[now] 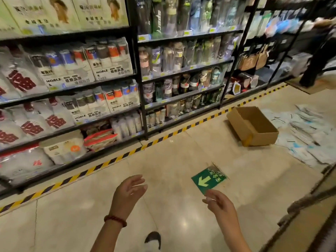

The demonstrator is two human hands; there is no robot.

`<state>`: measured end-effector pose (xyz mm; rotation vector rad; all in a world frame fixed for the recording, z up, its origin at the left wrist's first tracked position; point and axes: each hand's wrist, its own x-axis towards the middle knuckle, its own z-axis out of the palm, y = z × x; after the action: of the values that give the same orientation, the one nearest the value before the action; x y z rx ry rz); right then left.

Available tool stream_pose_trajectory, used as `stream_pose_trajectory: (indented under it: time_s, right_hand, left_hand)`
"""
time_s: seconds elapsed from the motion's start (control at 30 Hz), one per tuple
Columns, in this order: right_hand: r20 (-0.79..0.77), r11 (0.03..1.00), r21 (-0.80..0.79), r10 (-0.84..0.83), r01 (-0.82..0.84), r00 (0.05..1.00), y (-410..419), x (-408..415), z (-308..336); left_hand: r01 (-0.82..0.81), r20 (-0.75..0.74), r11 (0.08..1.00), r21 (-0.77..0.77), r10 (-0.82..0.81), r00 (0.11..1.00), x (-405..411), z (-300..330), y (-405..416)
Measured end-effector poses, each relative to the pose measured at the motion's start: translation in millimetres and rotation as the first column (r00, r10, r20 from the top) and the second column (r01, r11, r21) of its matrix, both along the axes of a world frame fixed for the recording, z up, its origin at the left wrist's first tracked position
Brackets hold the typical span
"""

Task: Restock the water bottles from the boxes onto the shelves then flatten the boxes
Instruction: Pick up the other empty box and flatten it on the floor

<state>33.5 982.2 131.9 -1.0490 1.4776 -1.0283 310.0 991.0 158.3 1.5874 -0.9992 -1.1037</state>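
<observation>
Tissue packs [69,70] fill left shelves; not your stock. Water bottles [181,57] stand racked on centre shelves [185,71]. Your left hand [130,189] hovers over floor [172,155], fingers loosely spread, holding nothing. Your right hand [219,200] likewise relaxed, empty, near green arrow sign [209,179]. Box [252,126] sits open on floor, well apart from both hands, appears empty. Judgement: restocking looks finished; flattening step is in hand. Next move: walk up to box, grip opposite walls, collapse it.

Tissue packs [60,70] fill left racks — green arrow sticker [209,180] on floor.
</observation>
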Motion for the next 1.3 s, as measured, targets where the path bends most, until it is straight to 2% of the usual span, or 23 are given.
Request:
stream_pose_trajectory:
  time_s: [0.2,0.43,0.57,0.77,0.87,1.1,1.3]
  right_hand:
    - [-0.022,0.983,-0.048,-0.179,0.178,0.984,-115,3,12]
    - [-0.067,0.947,0.052,-0.314,0.318,0.947,-204,-41,-21]
    - [-0.048,0.923,0.045,-0.381,0.383,0.924,-284,-86,-34]
    - [-0.004,0.892,-0.042,-0.45,0.45,0.893,-421,-175,4]
    - [-0.005,0.874,-0.058,-0.483,0.482,0.876,-474,-215,12]
    - [-0.022,0.837,0.041,-0.545,0.545,0.838,-565,-276,-5]
    - [-0.042,0.787,0.077,-0.611,0.613,0.79,-675,-325,-21]
  left_hand:
    - [0.214,0.039,0.977,-0.013,-0.213,0.976,-1,18,-163]
    - [0.349,-0.03,0.93,0.112,-0.348,0.937,-55,-13,-288]
    - [0.419,-0.047,0.899,0.125,-0.417,0.908,-109,-25,-381]
    - [0.532,0.042,0.847,-0.011,-0.531,0.846,-221,16,-555]
    - [0.557,0.063,0.829,-0.058,-0.553,0.831,-267,27,-617]
    - [0.559,-0.016,0.829,0.029,-0.558,0.829,-337,1,-714]
    - [0.643,-0.029,0.761,0.084,-0.644,0.765,-398,-11,-851]
